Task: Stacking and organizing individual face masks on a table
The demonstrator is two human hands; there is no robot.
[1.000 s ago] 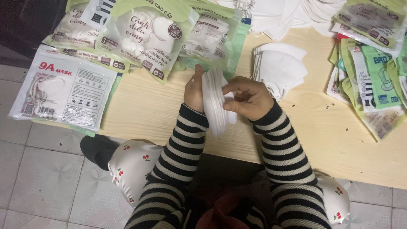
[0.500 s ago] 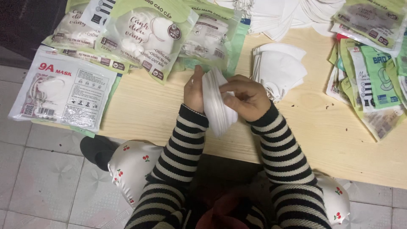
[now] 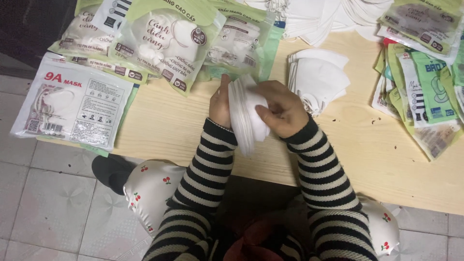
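A thick stack of folded white face masks (image 3: pixel 247 118) stands on edge between my two hands, just above the pale wooden board (image 3: pixel 164 123). My left hand (image 3: pixel 220 104) presses flat against the stack's left side. On the right side, my right hand (image 3: pixel 282 110) curls over the stack, thumb on its face and fingers on top. Both sleeves are black-and-white striped.
Another stack of white masks (image 3: pixel 319 79) lies just right of my hands, with a bigger heap (image 3: pixel 333 17) behind it. Filled mask packets (image 3: pixel 166 41) cover the back left, a white packet (image 3: pixel 72 106) overhangs the left edge, and green empty packets (image 3: pixel 425 92) are piled right. Tiled floor (image 3: pixel 43 208) lies below.
The stack has tilted slightly and my right hand's fingers have shifted over its top. Both hands stay in the same place.
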